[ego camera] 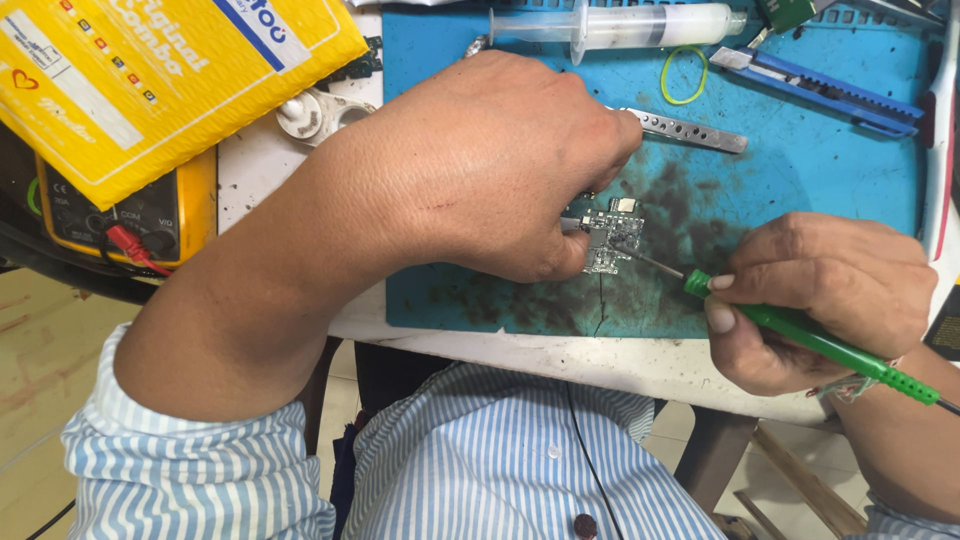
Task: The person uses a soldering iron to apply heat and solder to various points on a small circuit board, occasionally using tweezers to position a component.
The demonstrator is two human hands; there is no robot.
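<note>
Underneath, stained blue work mat (800, 170).

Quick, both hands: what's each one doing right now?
Left hand: closed, pinning the small grey circuit board on the blue mat.
Right hand: closed on the green-handled soldering iron.

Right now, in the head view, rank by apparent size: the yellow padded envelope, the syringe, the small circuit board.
1. yellow padded envelope, partly cut off
2. syringe
3. small circuit board, pinned by the left hand

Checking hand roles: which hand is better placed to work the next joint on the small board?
Right. The right hand holds the green soldering iron, tip at the circuit board; the left hand pins the board.
</note>
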